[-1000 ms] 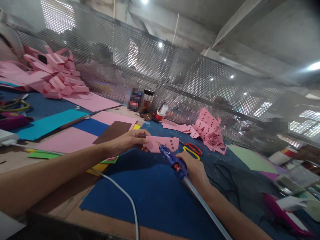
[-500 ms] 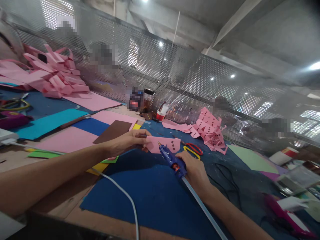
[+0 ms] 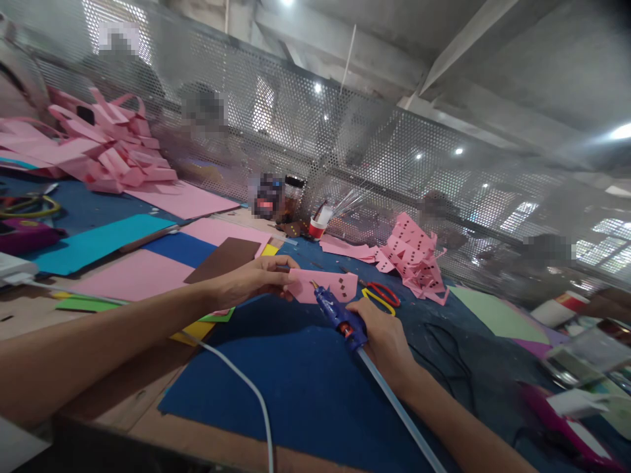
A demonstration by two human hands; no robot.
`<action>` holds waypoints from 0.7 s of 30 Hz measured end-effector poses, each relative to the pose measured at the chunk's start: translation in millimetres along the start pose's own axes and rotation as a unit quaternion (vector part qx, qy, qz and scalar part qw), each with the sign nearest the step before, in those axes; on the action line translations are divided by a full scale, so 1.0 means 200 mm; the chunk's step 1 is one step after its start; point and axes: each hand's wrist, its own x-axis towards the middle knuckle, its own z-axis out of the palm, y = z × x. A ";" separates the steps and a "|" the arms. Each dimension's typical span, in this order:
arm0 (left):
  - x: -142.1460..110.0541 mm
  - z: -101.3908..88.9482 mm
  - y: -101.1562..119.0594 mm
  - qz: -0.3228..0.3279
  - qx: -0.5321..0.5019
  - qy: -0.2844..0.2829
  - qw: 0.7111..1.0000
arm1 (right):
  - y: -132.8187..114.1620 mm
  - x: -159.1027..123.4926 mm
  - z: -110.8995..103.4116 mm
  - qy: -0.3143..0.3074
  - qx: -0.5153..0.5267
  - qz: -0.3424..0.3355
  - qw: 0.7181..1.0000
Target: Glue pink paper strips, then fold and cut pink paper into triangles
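Observation:
My left hand [image 3: 254, 279] pinches the left end of a pink foam piece [image 3: 328, 285] with small brown shapes on it, holding it just above the blue sheet [image 3: 296, 381]. My right hand [image 3: 387, 338] grips a blue hot glue gun [image 3: 340, 316]. Its nozzle touches the lower edge of the pink piece. A clear glue stick [image 3: 394, 407] juts out of the gun's back, along my right forearm.
Red and yellow scissors [image 3: 379, 294] lie just beyond the glue gun. A heap of punched pink scraps [image 3: 411, 256] sits behind them. Pink, blue, teal and brown sheets [image 3: 162, 253] cover the left. A white cable [image 3: 241, 381] crosses near me. A perforated metal screen [image 3: 315, 138] closes the back.
The pink piece and the glue gun nozzle have shifted very slightly to the right. Both hands keep their grips.

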 end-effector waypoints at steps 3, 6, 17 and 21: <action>0.00 0.00 0.00 -0.002 -0.001 -0.002 1.000 | 0.00 0.00 0.00 0.001 -0.006 0.002 1.000; 0.00 0.00 0.00 -0.005 -0.004 -0.004 1.000 | 0.01 0.00 0.01 0.002 -0.015 0.001 1.000; 0.00 0.00 0.00 -0.007 -0.010 0.009 1.000 | 0.00 0.01 -0.01 0.018 -0.014 -0.003 1.000; 0.00 0.01 0.00 -0.007 -0.016 0.011 1.000 | -0.01 0.02 -0.01 0.016 -0.007 0.001 1.000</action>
